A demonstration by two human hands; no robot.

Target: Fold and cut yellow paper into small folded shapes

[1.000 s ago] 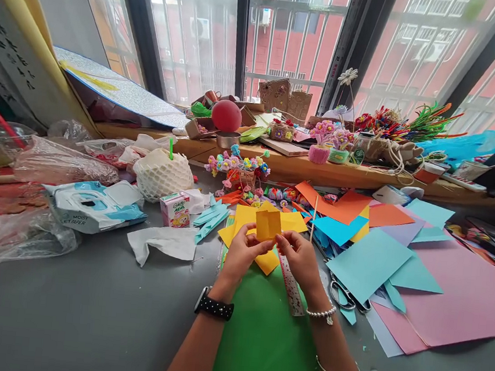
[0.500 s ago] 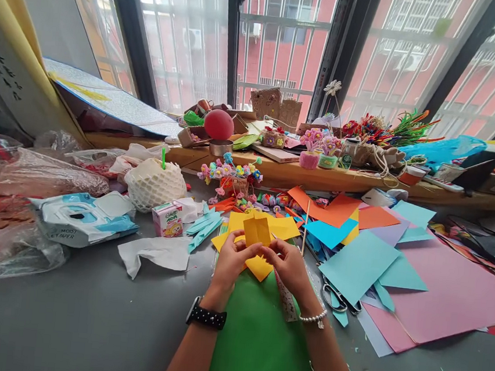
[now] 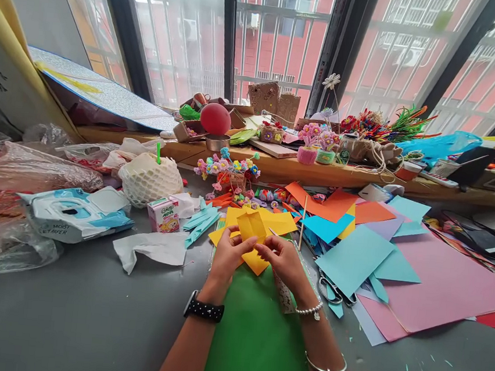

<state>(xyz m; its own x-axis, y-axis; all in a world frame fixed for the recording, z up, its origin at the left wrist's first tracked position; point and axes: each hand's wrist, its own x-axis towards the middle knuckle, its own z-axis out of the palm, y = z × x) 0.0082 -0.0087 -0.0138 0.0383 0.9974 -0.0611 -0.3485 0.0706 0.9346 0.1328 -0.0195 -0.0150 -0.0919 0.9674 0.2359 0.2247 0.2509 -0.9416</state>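
A small piece of creased yellow paper (image 3: 252, 225) is held up over the green sheet. My left hand (image 3: 226, 259) pinches it at its lower left, thumb in front. At the lower right edge the fingertips of my right hand (image 3: 287, 263) are pressed together on the same piece. A thin pointed tip shows just above the right fingers; what it belongs to is hidden. Behind and below lie more yellow sheets (image 3: 283, 222). Under my forearms is a large green sheet (image 3: 259, 338), and a patterned strip (image 3: 281, 294) lies partly beneath my right wrist.
Scissors (image 3: 329, 288) lie partly under turquoise paper (image 3: 354, 260) to the right, beside a large pink sheet (image 3: 452, 287). On the left are a tissue (image 3: 151, 249), a small carton (image 3: 164, 215), a wipes pack (image 3: 73, 215) and a netted coconut (image 3: 151, 181). Crafts crowd the windowsill (image 3: 271, 167).
The yellow paper has tilted slightly in my fingers, and its creases show differently. Both hands keep their pinch. The whole view has shifted a little.
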